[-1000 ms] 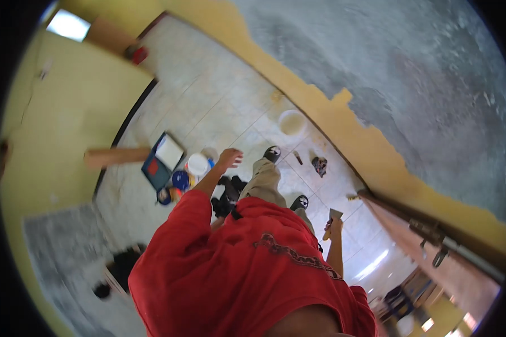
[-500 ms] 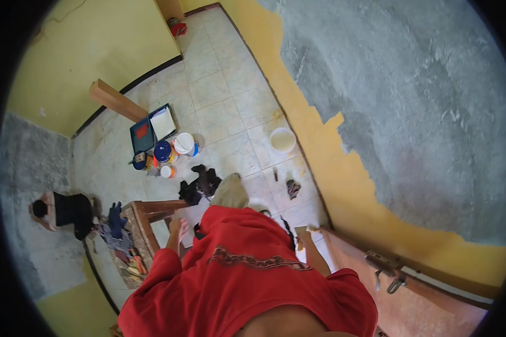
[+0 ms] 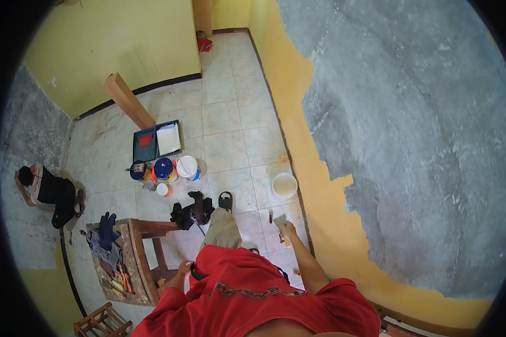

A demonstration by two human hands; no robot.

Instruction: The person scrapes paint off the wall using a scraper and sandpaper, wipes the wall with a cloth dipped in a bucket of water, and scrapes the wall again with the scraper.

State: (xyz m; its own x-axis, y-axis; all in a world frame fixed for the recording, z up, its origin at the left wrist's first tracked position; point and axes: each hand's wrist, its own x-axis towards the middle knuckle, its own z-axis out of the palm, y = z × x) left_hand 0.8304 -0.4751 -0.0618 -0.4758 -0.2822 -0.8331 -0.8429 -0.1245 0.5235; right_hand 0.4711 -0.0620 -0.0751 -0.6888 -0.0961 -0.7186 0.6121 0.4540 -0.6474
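Observation:
My right hand point(image 3: 287, 231) is wrapped round the handle of a scraper, its flat blade point(image 3: 280, 220) pointing up and left over the floor tiles. Past the blade lies a small brush point(image 3: 271, 215). A round white bucket of pale liquid point(image 3: 284, 186) stands near the wall. My left hand point(image 3: 183, 269) hangs low by my left side, close to the wooden table point(image 3: 144, 264); its fingers are too small and partly hidden to read. Dark cloth or bags point(image 3: 192, 212) lie on the floor left of my foot.
Paint cans point(image 3: 163, 168) stand beside a tray point(image 3: 144, 153) and a wooden post point(image 3: 130, 104). Gloves point(image 3: 107, 230) and tools lie on the table. Another person point(image 3: 50, 191) crouches by the left wall. A slatted wooden piece point(image 3: 102, 321) is at lower left. The grey-patched wall point(image 3: 399, 140) fills the right.
The view has turned, bringing the table, the crouching person and more of the right wall into sight. My right hand with the scraper has come forward; my left hand has dropped to my side.

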